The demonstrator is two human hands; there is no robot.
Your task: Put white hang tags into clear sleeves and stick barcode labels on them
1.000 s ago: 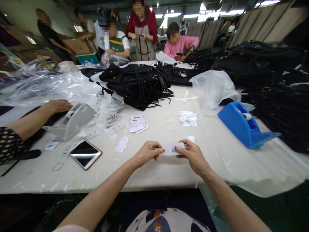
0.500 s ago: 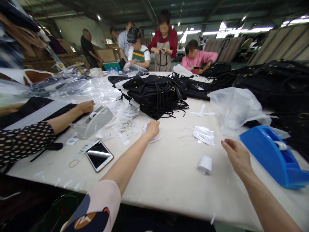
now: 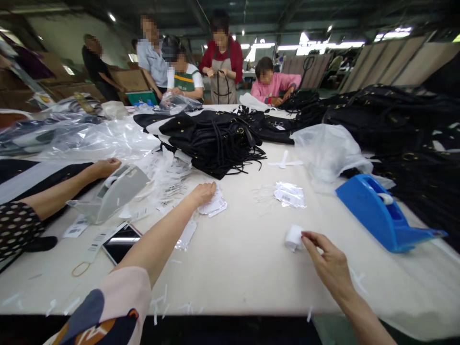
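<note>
- left hand [image 3: 203, 193] stretched out, fingers flat on a small stack of white tags [image 3: 214, 207], no tag lifted yet
- right hand [image 3: 325, 258] fingertips touch a curled white label [image 3: 293, 237] on the table [image 3: 244, 258], not clearly pinched
- blue tape dispenser [image 3: 381, 213] right, phone [image 3: 120, 242] and grey dispenser [image 3: 117, 190] left
- path clear

blue tape dispenser [image 3: 381, 213], phone [image 3: 120, 243], black bags [image 3: 215, 136]

You're in a big workshop w/ a dark ceiling [image 3: 230, 14] and bright strip lights [image 3: 316, 45] at the far end. Beyond the white surface [image 3: 251, 268]: cardboard boxes [image 3: 125, 79] far left, tan panels [image 3: 388, 64] leaning far right, people standing behind it.
</note>
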